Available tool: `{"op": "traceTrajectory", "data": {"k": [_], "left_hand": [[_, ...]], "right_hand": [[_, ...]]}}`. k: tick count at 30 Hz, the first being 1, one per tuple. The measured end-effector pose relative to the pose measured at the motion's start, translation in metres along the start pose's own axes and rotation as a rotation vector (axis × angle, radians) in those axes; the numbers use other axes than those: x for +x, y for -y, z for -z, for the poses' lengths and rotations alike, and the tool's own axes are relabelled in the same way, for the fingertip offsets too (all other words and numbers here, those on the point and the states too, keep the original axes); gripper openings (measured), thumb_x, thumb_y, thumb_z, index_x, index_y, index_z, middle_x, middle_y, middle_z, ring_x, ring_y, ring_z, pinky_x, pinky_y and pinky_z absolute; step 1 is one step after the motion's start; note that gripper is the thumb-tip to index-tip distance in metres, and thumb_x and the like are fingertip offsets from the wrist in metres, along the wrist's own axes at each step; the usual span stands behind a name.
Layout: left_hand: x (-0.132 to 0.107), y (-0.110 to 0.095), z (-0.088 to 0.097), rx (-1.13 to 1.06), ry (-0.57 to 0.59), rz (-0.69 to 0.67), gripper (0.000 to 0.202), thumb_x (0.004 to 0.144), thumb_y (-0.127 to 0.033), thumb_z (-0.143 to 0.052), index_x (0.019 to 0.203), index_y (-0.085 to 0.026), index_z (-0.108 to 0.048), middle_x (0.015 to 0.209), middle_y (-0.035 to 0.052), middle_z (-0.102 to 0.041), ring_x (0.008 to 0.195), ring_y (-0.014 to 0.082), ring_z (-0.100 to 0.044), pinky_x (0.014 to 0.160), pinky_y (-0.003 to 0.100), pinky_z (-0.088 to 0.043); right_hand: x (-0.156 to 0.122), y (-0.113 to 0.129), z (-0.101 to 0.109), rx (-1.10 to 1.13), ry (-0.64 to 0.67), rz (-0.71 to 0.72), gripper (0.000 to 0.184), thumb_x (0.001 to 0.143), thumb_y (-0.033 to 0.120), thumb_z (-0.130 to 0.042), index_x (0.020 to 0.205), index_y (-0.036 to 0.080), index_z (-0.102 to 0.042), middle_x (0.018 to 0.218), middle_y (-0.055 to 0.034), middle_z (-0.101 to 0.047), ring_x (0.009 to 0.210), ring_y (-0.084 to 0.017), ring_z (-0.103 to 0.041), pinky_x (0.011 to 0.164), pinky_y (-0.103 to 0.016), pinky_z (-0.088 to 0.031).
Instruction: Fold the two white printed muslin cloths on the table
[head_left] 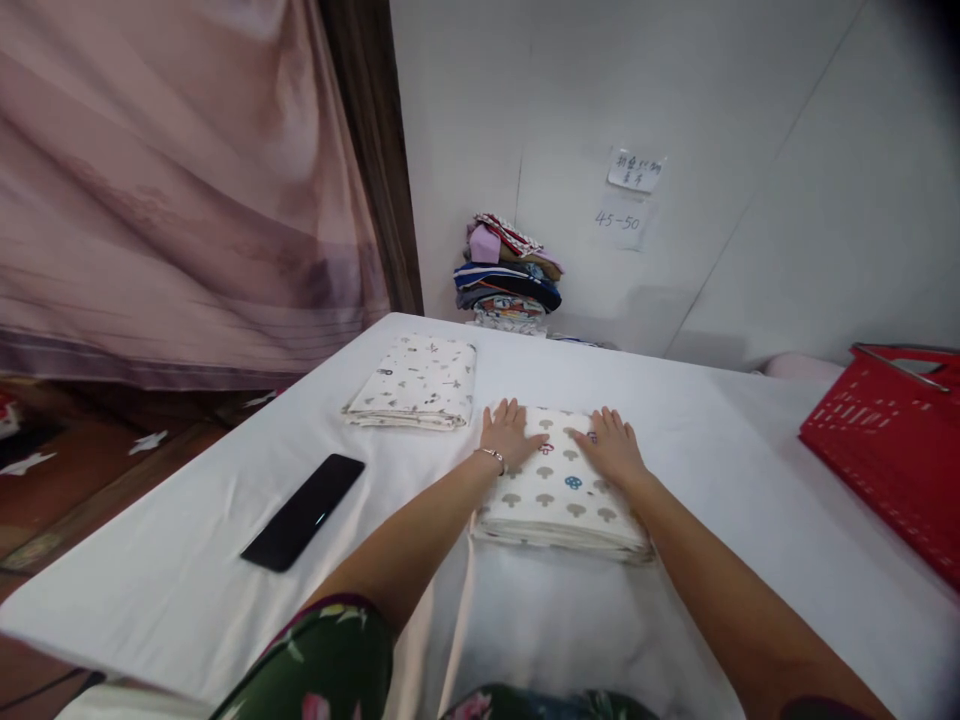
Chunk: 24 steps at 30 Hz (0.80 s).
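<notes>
A folded white cloth printed with grey, red and blue mushroom shapes lies on the table in front of me. Its layers are stacked and show along the near edge. My left hand rests flat on its left side, fingers stretched out and pointing away from me. On the right side of the same cloth, my right hand lies flat too, its thumb turned inward. To the left and further back sits a second folded white cloth with small dark prints, touched by neither hand.
A black phone lies on the white-covered table at the left. A red plastic basket stands on the right. Behind the far edge rises a pile of folded fabrics. A pink curtain hangs at the left.
</notes>
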<state>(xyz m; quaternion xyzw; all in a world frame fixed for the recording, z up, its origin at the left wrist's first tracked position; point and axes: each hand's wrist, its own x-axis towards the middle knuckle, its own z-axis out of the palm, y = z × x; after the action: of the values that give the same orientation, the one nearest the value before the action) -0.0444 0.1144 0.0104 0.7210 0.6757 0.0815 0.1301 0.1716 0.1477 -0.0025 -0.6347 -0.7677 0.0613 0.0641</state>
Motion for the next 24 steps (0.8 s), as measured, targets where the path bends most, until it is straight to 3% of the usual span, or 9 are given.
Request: {"op": "traceTrajectory", "data": {"k": [6,10,13,15,19,21,24], "left_hand": [[0.002,0.001,-0.009,-0.021,-0.042,-0.031,0.083,0.079,-0.07,-0.024,0.143,-0.017,-0.023,0.152,0.0083,-0.011,0.139,0.027,-0.002,0.11,0.054,-0.003],[0.0,0.009,0.0,-0.2,-0.071,-0.006,0.071,0.083,-0.06,-0.035,0.138,-0.016,-0.031,0.151,0.0098,-0.017,0.139,0.0251,-0.009,0.111,0.047,-0.015],[-0.016,0.028,0.008,-0.382,-0.19,0.102,0.058,0.083,-0.047,-0.046,0.13,-0.014,-0.043,0.143,0.0138,-0.035,0.132,0.0243,-0.03,0.106,0.038,-0.029],[-0.035,0.041,0.011,-0.487,-0.213,0.214,0.054,0.08,-0.042,-0.052,0.126,-0.015,-0.047,0.132,0.0137,-0.049,0.118,0.0239,-0.048,0.098,0.035,-0.038],[-0.074,0.052,0.013,-0.785,-0.021,0.403,0.062,0.074,-0.045,-0.06,0.125,-0.013,-0.046,0.102,0.0111,-0.065,0.082,0.0196,-0.063,0.066,0.027,-0.051],[-0.084,0.05,0.015,-0.906,0.056,0.456,0.063,0.071,-0.043,-0.064,0.123,-0.011,-0.047,0.086,0.0077,-0.066,0.07,0.0171,-0.062,0.054,0.024,-0.048],[-0.087,0.044,0.02,-0.963,0.121,0.488,0.052,0.068,-0.043,-0.067,0.107,-0.011,-0.056,0.062,0.0008,-0.06,0.053,0.014,-0.055,0.048,0.024,-0.044]], "right_hand": [[-0.002,-0.001,-0.005,0.013,-0.009,0.0,0.073,0.087,0.058,-0.027,0.141,0.009,-0.027,0.15,-0.0133,-0.017,0.138,-0.028,-0.008,0.109,-0.048,-0.012],[0.0,-0.007,0.005,0.173,0.033,-0.03,0.071,0.087,0.056,-0.03,0.14,0.009,-0.029,0.149,-0.0127,-0.019,0.138,-0.027,-0.01,0.111,-0.047,-0.014],[-0.011,-0.022,0.013,0.387,-0.032,-0.108,0.068,0.086,0.052,-0.035,0.14,0.01,-0.031,0.149,-0.0112,-0.019,0.138,-0.025,-0.012,0.113,-0.042,-0.015],[-0.027,-0.033,0.015,0.548,-0.06,-0.195,0.07,0.082,0.053,-0.044,0.139,0.014,-0.034,0.147,-0.0091,-0.026,0.136,-0.026,-0.02,0.112,-0.04,-0.019],[-0.071,-0.045,0.015,0.915,0.025,-0.385,0.073,0.075,0.049,-0.059,0.138,0.021,-0.036,0.14,-0.006,-0.041,0.125,-0.025,-0.041,0.107,-0.037,-0.033],[-0.089,-0.045,0.016,1.051,0.026,-0.431,0.076,0.073,0.046,-0.062,0.139,0.022,-0.034,0.141,-0.0052,-0.038,0.127,-0.024,-0.04,0.105,-0.033,-0.035],[-0.103,-0.043,0.02,1.135,0.042,-0.459,0.081,0.071,0.044,-0.065,0.141,0.022,-0.03,0.143,-0.0054,-0.035,0.128,-0.023,-0.037,0.104,-0.03,-0.037]]}}
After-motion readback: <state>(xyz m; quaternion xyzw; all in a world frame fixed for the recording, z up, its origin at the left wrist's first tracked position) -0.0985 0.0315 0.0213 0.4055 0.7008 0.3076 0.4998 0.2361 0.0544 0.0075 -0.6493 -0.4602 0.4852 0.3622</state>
